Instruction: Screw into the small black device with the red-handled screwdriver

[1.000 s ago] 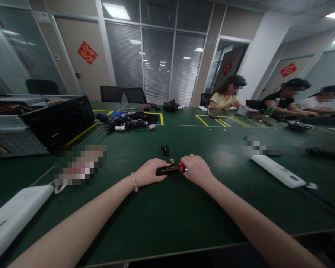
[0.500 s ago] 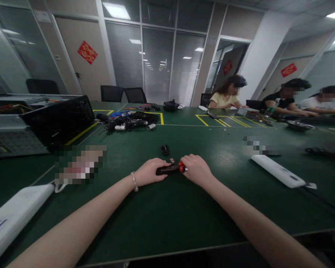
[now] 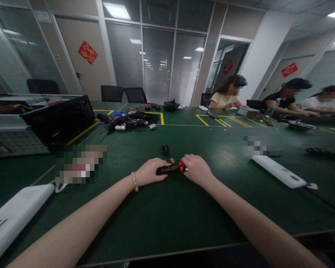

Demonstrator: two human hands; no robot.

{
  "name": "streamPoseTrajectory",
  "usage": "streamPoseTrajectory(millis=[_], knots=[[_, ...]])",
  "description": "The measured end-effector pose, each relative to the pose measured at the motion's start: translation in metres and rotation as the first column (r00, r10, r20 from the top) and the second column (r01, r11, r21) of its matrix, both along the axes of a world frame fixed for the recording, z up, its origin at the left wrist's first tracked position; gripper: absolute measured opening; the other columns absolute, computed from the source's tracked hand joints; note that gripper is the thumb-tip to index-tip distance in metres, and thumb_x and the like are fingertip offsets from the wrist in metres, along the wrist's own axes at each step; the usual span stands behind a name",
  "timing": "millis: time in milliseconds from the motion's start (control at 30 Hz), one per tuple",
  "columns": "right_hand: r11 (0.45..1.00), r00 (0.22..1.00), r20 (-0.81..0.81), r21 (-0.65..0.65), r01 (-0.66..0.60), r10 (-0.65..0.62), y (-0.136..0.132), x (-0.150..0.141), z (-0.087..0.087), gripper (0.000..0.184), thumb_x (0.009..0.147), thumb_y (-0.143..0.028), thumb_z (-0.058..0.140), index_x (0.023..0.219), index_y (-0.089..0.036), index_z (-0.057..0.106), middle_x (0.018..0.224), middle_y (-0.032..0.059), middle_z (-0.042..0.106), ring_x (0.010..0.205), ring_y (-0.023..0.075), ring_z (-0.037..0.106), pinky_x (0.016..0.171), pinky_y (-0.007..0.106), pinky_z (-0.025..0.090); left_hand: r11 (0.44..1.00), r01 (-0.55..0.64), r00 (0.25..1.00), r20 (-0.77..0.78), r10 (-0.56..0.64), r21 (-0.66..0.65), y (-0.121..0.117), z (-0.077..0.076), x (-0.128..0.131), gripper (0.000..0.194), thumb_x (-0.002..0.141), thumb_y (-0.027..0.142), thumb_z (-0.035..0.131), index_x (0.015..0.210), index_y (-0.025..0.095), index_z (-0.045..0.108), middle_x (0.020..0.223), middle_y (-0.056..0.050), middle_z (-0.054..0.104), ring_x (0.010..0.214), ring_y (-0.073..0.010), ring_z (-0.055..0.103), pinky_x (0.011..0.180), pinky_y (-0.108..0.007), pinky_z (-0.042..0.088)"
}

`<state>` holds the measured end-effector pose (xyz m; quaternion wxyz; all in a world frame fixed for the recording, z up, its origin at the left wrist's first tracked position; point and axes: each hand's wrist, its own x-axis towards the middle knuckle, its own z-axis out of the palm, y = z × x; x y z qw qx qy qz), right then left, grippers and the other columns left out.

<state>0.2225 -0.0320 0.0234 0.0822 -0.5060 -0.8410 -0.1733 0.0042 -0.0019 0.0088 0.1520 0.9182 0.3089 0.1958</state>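
My left hand, a bracelet at its wrist, is closed on the left end of a dark, long, narrow object low over the green table. Closed around a red and black piece with a silvery tip is my right hand. This piece meets the right end of the dark object; whether they are joined I cannot tell. A tiny pale bit shows by my left fingertips. Just beyond my hands lies a small black bundled cable.
White power strips lie on both sides of the green table. An open computer case stands at left. Farther back are a power drill and a heap of dark parts. Several people sit at the far right.
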Motion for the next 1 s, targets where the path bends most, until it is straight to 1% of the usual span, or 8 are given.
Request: streamPoseTrajectory(millis=[200, 567, 1000], knots=[[1.0, 1.0, 0.002, -0.005, 0.008, -0.008, -0.0013, -0.0014, 0.002, 0.019, 0.071, -0.023, 0.055, 0.088, -0.014, 0.057, 0.097, 0.0093, 0.054, 0.079, 0.0162, 0.052, 0.068, 0.027, 0.038, 1.0, -0.003, 1.0, 0.003, 0.003, 0.001, -0.001, 0.0018, 0.0001, 0.043, 0.074, 0.028, 0.061, 0.115, 0.022, 0.051, 0.112, -0.005, 0.057, 0.104, -0.0214, 0.051, 0.091, -0.038, 0.038], [1.0, 1.0, 0.022, 0.002, 0.016, -0.016, 0.0014, -0.0001, -0.0019, 0.02, 0.072, -0.026, 0.055, 0.088, -0.014, 0.057, 0.093, 0.0079, 0.054, 0.079, 0.017, 0.051, 0.068, 0.028, 0.036, 1.0, 0.011, 1.0, 0.002, -0.011, 0.019, -0.0001, 0.0005, 0.0011, 0.041, 0.073, 0.027, 0.061, 0.113, 0.021, 0.052, 0.111, -0.005, 0.058, 0.103, -0.0206, 0.052, 0.092, -0.036, 0.038], [1.0, 1.0, 0.026, -0.013, 0.017, -0.017, -0.0003, 0.0002, 0.0015, 0.02, 0.072, -0.025, 0.055, 0.088, -0.014, 0.058, 0.093, 0.0085, 0.054, 0.078, 0.0169, 0.052, 0.067, 0.027, 0.036, 1.0, 0.006, 1.0, 0.002, -0.006, -0.014, -0.0013, 0.0022, 0.0011, 0.04, 0.074, 0.028, 0.06, 0.113, 0.023, 0.052, 0.111, -0.004, 0.058, 0.104, -0.0206, 0.051, 0.092, -0.037, 0.038]])
